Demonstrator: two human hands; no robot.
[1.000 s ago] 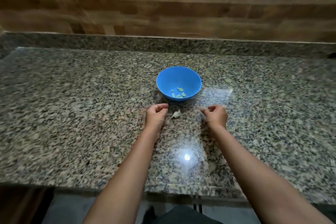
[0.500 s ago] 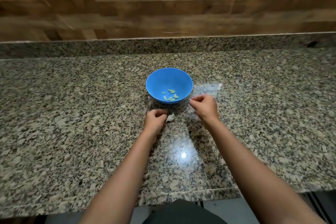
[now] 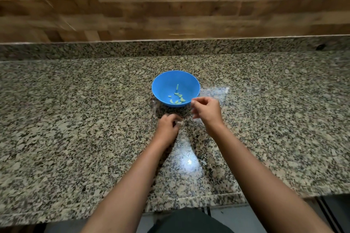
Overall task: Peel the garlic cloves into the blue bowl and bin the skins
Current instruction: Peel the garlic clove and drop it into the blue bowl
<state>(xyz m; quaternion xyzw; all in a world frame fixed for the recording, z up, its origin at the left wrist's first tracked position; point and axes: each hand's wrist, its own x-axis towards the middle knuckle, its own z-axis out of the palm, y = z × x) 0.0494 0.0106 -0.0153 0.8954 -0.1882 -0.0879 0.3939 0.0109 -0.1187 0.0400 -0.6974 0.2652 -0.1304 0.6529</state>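
And here's the blue bowl (image 3: 162,85), round and bright, sitting mid-counter on the speckled granite counter (image 3: 75,119). A small huddle of peeled cloves (image 3: 178,101) lies pale green in its bottom, on the near side. One more pale streak (image 3: 177,87) shows higher up inside the bowl, too smeared to read as anything certain. Now the hands. The left hand (image 3: 167,126) is low on the counter, just near of the bowl. Its fingers (image 3: 174,118) are curled in tight on a small pale garlic piece (image 3: 179,122), which peeks out at their tips on the right. The right hand (image 3: 207,109) is raised at the bowl's near-right edge, knuckles up, all fingers curled. Thumb and forefinger tips (image 3: 193,102) are drawn together right beside the rim. They are blurred, so I cannot tell whether anything is pinched between them. So the bowl lies just far and left of the right fingertips, and far of the left hand with a strip of bare granite between. The garlic piece sits between the two hands, hard against the left one. A clear plastic sheet (image 3: 216,93) lies flat just right of the bowl, beyond the right hand.
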